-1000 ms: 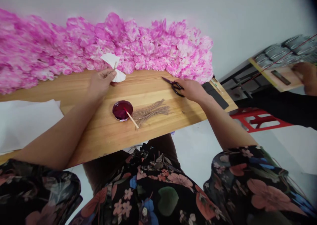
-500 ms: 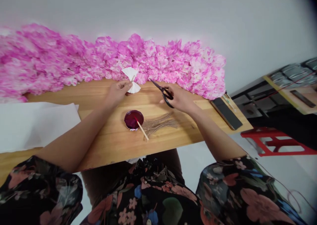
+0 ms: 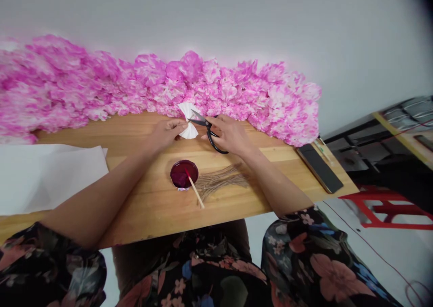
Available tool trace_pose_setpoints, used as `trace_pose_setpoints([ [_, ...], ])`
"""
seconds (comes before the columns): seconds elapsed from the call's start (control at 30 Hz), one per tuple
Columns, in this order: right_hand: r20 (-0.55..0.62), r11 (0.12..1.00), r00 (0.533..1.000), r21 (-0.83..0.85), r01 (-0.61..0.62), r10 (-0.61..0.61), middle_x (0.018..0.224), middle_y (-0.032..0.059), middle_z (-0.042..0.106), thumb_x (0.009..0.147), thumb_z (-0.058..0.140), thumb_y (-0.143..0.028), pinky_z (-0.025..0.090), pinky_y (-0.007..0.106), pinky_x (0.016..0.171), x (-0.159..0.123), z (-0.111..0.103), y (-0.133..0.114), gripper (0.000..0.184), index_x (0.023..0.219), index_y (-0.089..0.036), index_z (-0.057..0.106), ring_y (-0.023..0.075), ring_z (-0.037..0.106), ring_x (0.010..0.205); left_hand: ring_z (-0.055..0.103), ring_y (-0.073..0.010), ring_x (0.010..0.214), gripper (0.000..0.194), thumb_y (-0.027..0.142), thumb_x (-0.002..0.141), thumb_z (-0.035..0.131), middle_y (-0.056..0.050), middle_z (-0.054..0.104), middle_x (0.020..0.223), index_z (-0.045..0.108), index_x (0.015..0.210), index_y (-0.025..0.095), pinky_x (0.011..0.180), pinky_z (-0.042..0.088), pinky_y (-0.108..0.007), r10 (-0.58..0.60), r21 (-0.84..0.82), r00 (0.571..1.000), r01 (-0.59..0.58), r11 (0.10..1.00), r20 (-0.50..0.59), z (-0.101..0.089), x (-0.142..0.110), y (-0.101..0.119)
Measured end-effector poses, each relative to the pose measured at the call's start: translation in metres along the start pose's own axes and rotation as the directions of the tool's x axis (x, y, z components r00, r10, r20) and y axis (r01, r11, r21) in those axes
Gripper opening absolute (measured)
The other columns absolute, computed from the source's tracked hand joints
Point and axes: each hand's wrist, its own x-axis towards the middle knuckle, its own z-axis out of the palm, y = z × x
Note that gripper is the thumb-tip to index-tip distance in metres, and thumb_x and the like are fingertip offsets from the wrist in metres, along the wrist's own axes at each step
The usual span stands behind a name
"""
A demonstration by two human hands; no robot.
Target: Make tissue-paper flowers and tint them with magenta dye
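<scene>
Pinched at its narrow middle, a white pleated paper bow [image 3: 189,132] is in my left hand [image 3: 168,135], its two fans spread up and down. My right hand [image 3: 230,136] grips black-handled scissors [image 3: 207,123] by the loops. The blades are parted and point left, with their tips at the bow's middle; whether they touch the paper I cannot tell. Below the hands stands a small round dish [image 3: 179,175] of dark red liquid, a thin wooden stick [image 3: 196,192] leaning in it. Strands of brown twine [image 3: 221,180] lie to its right.
A long heap of pink and white paper flowers [image 3: 135,86] lines the table's back against the wall. White paper sheets [image 3: 47,176] lie at left on the wooden table [image 3: 142,217]. A phone [image 3: 320,168] rests near the right end. A red stool [image 3: 385,208] stands beyond.
My right hand has brought the scissors left to the paper bow, and their blades have opened. My left hand still holds the bow. The view has shifted slightly.
</scene>
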Motion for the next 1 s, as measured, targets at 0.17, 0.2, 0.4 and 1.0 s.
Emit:
trace_pose_setpoints([
  [0.17,-0.012,0.998,0.999,0.03,0.054,-0.053,0.108,0.0112,0.074,0.104,0.077,-0.055,0.049,0.036,0.08,-0.002,0.01,0.01,0.061,0.152,-0.018,0.073,0.0249,0.063,0.09,0.055,-0.0161,0.068,0.032,0.05,0.094,0.066,-0.002,0.064,0.077,0.072,0.081,0.022,0.067,0.043,-0.028,-0.004,0.007,0.998,0.003,1.0,0.059,-0.002,-0.001,0.005],
  [0.2,-0.012,0.997,0.998,0.035,0.068,-0.068,0.109,0.0117,0.075,0.105,0.077,-0.056,0.05,0.036,0.081,-0.002,0.01,0.011,0.061,0.152,-0.018,0.073,0.0251,0.064,0.091,0.054,-0.0159,0.068,0.032,0.051,0.093,0.067,-0.002,0.064,0.078,0.072,0.081,0.022,0.067,0.042,-0.028,-0.01,0.004,0.998,0.01,1.0,0.062,-0.002,-0.002,0.007],
  [0.4,-0.005,0.992,0.993,0.053,0.115,-0.115,0.123,0.0164,0.079,0.106,0.075,-0.056,0.055,0.038,0.086,-0.006,0.009,0.012,0.058,0.151,-0.02,0.075,0.0296,0.072,0.106,0.05,-0.0165,0.065,0.029,0.047,0.093,0.07,-0.001,0.059,0.071,0.069,0.078,0.023,0.065,0.037,-0.03,-0.03,-0.008,0.997,0.031,1.0,0.064,-0.002,-0.005,0.012],
  [1.0,0.029,0.976,0.996,0.197,-0.089,0.085,0.094,0.0071,0.082,0.108,0.062,-0.072,0.047,0.032,0.075,-0.007,0.006,0.006,0.06,0.128,-0.021,0.084,0.0232,0.07,0.081,0.047,-0.0157,0.06,0.029,0.033,0.101,0.07,-0.001,0.059,0.066,0.072,0.075,0.022,0.065,0.032,-0.031,-0.079,-0.038,0.997,0.079,0.996,-0.008,0.0,-0.003,0.011],
])
